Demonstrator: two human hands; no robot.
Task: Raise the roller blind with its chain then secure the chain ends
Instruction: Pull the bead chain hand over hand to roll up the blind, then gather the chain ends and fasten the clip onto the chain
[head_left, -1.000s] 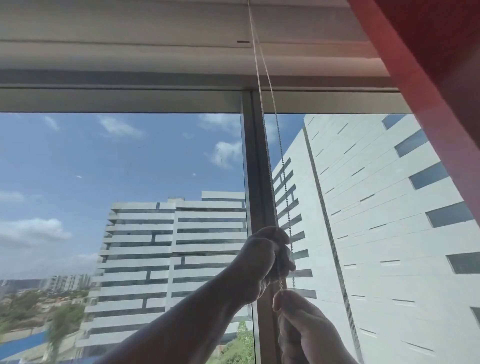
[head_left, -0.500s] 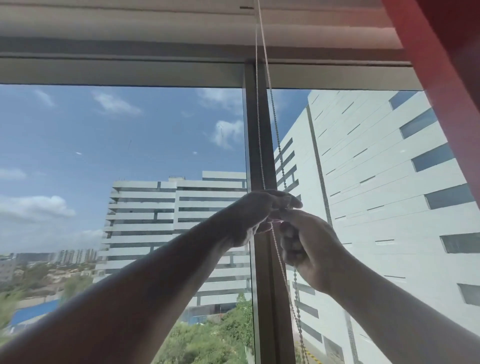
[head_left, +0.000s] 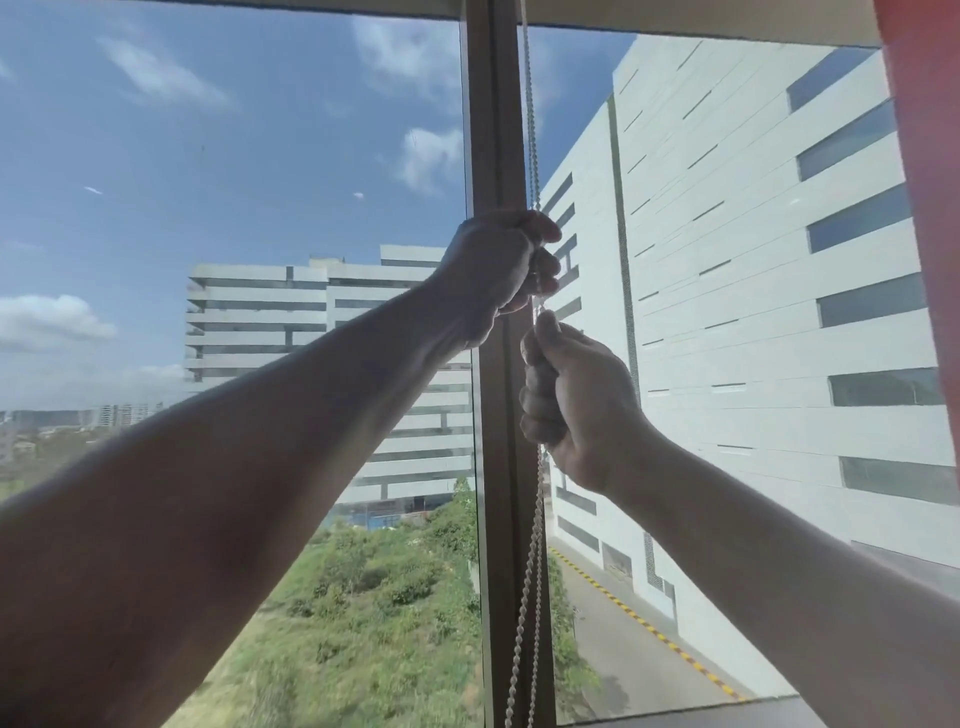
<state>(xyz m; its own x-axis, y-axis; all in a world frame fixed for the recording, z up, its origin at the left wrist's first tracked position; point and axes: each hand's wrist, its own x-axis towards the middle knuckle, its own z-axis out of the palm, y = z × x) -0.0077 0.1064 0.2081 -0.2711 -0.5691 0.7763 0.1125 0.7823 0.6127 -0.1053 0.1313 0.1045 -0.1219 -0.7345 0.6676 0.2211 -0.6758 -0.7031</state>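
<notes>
Head view, the only one here: both your hands are fisted on the bead chain (head_left: 531, 119), right in front of the window post (head_left: 493, 130) in the middle of the glass. Your left hand (head_left: 501, 262) sits higher, fingers curled tight around the chain where it comes down from the top edge of the shot. Your right hand (head_left: 576, 400) is just below and slightly to the right, also closed around the chain, thumb tip pointing up toward the left fist. The two hands are close, with a short bit of chain showing between them.

Below your right hand the chain hangs loose as two strands side by side, running down along the post to the bottom edge. The blind itself isn't really visible, so the glass is clear almost all the way up. A red curtain (head_left: 924, 156) hangs along the far right side. Outside you've got pale buildings (head_left: 753, 260) and green scrub (head_left: 363, 623) down below.
</notes>
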